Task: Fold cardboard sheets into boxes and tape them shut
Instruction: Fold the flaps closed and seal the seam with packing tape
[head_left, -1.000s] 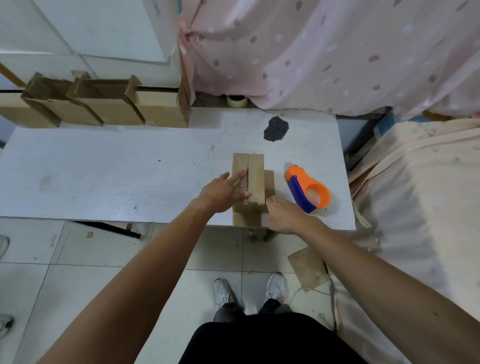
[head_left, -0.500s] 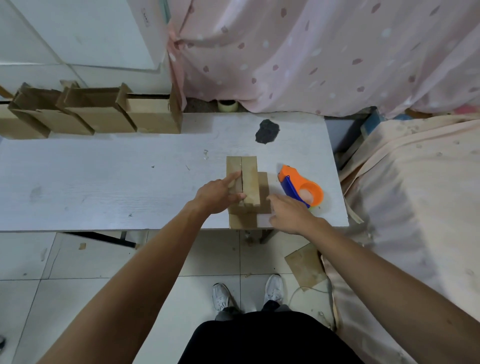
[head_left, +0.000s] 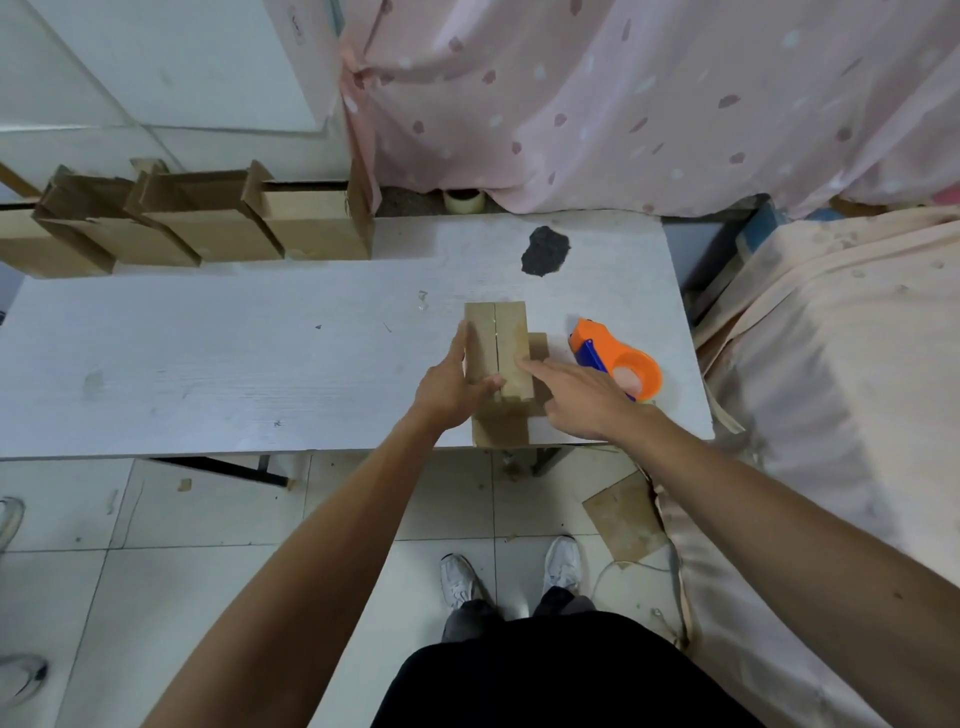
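Observation:
A small brown cardboard box (head_left: 501, 332) stands near the front right of the white table (head_left: 208, 358), its two top flaps folded down and meeting at a middle seam. My left hand (head_left: 452, 382) lies against the box's left side, fingers straight, thumb across the near top. My right hand (head_left: 576, 392) reaches in from the right, its straight index finger pressing the right flap. An orange and blue tape dispenser (head_left: 618, 364) lies on the table just right of the box, partly behind my right hand.
Several folded cardboard boxes (head_left: 208, 223) line the table's back left edge. A black patch (head_left: 544, 250) marks the table top, and a tape roll (head_left: 464, 200) sits behind it. A pink covered bed (head_left: 831, 364) is at the right. Cardboard scrap (head_left: 623, 512) lies on the floor.
My left hand slid from the top seam to the box's left side. My right hand rose from the box's near right corner onto the right flap.

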